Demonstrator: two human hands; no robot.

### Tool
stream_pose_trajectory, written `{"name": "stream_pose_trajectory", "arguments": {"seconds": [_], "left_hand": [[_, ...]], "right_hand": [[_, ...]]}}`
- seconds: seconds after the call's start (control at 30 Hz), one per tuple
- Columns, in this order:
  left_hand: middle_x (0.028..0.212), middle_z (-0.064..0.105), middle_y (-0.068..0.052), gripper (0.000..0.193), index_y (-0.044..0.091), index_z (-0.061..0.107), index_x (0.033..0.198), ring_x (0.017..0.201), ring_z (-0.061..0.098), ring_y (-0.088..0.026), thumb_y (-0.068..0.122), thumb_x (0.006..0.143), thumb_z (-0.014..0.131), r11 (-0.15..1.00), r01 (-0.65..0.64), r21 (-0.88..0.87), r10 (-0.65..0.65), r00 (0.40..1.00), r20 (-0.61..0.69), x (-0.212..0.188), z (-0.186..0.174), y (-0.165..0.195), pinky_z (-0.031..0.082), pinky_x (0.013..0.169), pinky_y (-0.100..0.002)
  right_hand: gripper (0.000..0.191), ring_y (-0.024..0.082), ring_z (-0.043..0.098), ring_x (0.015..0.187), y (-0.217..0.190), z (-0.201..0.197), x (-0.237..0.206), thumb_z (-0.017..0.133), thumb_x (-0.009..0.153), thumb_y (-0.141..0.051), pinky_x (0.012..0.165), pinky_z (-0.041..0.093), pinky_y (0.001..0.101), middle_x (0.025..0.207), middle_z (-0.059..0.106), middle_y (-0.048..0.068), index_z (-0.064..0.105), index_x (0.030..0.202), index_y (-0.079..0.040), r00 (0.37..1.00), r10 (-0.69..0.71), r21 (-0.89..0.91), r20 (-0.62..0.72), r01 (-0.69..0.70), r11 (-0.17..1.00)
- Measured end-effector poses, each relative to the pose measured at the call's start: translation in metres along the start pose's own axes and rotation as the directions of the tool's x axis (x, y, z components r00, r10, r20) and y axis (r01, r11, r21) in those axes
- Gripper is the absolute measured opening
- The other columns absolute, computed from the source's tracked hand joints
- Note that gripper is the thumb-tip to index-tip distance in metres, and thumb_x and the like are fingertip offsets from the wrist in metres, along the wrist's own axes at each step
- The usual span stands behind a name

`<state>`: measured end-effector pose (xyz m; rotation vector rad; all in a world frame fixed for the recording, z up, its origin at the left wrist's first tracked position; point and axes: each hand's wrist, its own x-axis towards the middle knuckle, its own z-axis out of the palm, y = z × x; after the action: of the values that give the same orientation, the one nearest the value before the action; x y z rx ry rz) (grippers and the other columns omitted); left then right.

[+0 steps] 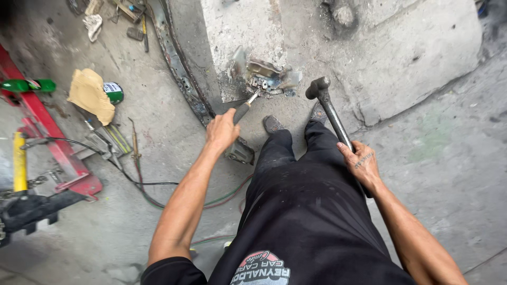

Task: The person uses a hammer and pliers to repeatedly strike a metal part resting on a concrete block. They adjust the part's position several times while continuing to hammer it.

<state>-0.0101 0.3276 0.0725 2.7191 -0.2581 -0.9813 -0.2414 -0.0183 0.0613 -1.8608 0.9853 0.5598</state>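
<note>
Black trousers (306,211), red frame (47,137), green bottle (26,85), grey concrete floor (449,158).

The left hand (222,131) hides the handle of the chisel (247,107). At ten o'clock the red frame (45,134) is cut by the picture's edge. The small tools (138,29) at eleven o'clock are too small to tell.

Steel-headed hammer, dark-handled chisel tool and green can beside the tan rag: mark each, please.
Steel-headed hammer (319,87), head view, on its metal head.
Dark-handled chisel tool (242,111), head view, on the grip above the left hand.
Green can (113,92), head view, on its round end.
</note>
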Motion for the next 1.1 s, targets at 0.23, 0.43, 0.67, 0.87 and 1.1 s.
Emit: {"name": "stream_pose_trajectory", "arguments": {"seconds": [0.23,0.43,0.67,0.87,1.1], "left_hand": [[0.089,0.075,-0.015,0.022,0.016,0.075,0.100,0.085,0.074,-0.034,0.006,0.082,0.069,0.766,-0.310,0.563,0.302,0.947,0.112,0.057,-0.099,0.039,0.059,0.075,-0.047],[0.087,0.075,-0.008,0.021,0.019,0.077,0.100,0.083,0.074,-0.028,0.014,0.080,0.077,0.453,-0.515,0.728,0.355,0.853,0.383,0.153,-0.148,0.093,0.058,0.071,-0.043],[0.087,0.077,-0.006,0.012,0.021,0.081,0.095,0.081,0.075,-0.027,0.017,0.084,0.078,0.009,-0.648,0.761,0.498,0.663,0.559,0.251,-0.146,0.158,0.058,0.062,-0.042],[0.082,0.076,-0.007,0.014,0.014,0.082,0.089,0.075,0.073,-0.024,0.010,0.076,0.080,-0.265,-0.753,0.602,0.561,0.388,0.732,0.294,-0.132,0.214,0.058,0.057,-0.040],[0.081,0.075,-0.007,0.013,0.015,0.081,0.090,0.074,0.072,-0.023,0.011,0.078,0.079,-0.399,-0.760,0.512,0.404,0.356,0.843,0.315,-0.122,0.247,0.057,0.057,-0.040]], "right_hand": [[0.057,0.024,0.062,0.059,0.044,-0.015,-0.002,0.067,0.093,-0.056,0.061,0.048,0.0428,0.062,0.064,0.015,0.071,0.088,0.001,0.999,0.029,-0.141,0.036,-0.024,0.990],[0.057,0.029,0.063,0.062,0.033,-0.005,-0.036,0.068,0.094,-0.056,0.061,0.048,0.0468,0.064,0.064,0.019,0.074,0.089,0.001,0.988,0.153,-0.115,0.009,-0.151,0.982],[0.042,0.020,0.058,0.056,-0.012,0.073,-0.126,0.073,0.090,-0.041,0.058,0.046,0.0400,0.062,0.060,0.012,0.070,0.097,0.000,0.957,0.114,0.167,-0.266,-0.071,0.983],[0.036,0.029,0.053,0.054,-0.060,0.148,-0.143,0.076,0.085,-0.029,0.054,0.045,0.0420,0.063,0.057,0.017,0.065,0.102,0.001,0.946,0.224,0.357,-0.235,-0.130,0.925],[0.031,0.032,0.062,0.056,-0.080,0.194,-0.108,0.074,0.090,-0.029,0.058,0.046,0.0443,0.062,0.061,0.020,0.067,0.099,-0.001,0.907,0.383,0.393,-0.175,-0.292,0.872]]}}
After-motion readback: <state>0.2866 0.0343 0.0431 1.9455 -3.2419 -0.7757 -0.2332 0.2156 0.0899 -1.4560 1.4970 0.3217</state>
